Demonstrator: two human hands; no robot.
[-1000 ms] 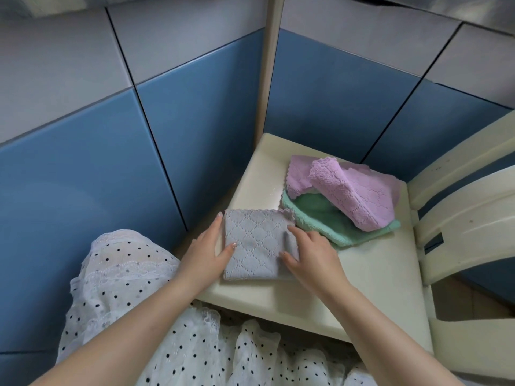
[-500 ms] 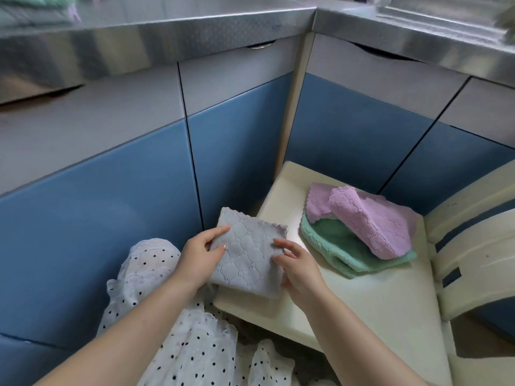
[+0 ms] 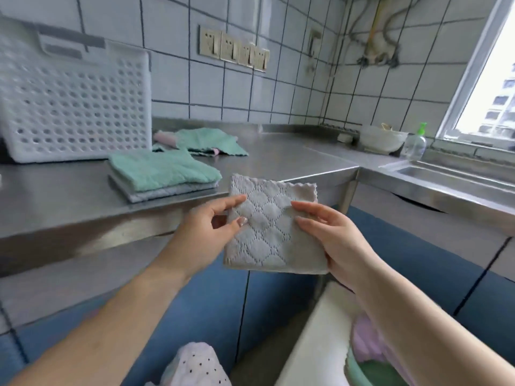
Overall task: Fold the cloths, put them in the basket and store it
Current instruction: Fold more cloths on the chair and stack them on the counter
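Note:
A folded grey quilted cloth (image 3: 271, 227) is held in the air in front of the steel counter (image 3: 278, 160). My left hand (image 3: 207, 227) pinches its left edge and my right hand (image 3: 331, 235) grips its right side. On the counter lies a stack of folded cloths (image 3: 161, 174), green on top and grey beneath. Behind it lie unfolded green and pink cloths (image 3: 203, 142). A white perforated basket (image 3: 75, 107) stands at the counter's back left. Purple and green cloths (image 3: 370, 355) lie on the cream chair seat (image 3: 315, 344) at the lower right.
A steel sink (image 3: 451, 174) sits to the right under the window, with a white bowl (image 3: 383, 140) and a soap bottle (image 3: 415, 143) beside it. Blue cabinet doors (image 3: 250, 299) run below the counter. Wall sockets (image 3: 234, 50) are on the tiled wall.
Both hands lifted the folded grey cloth off the chair seat up to counter height. My view swung upward from the chair to the counter and wall.

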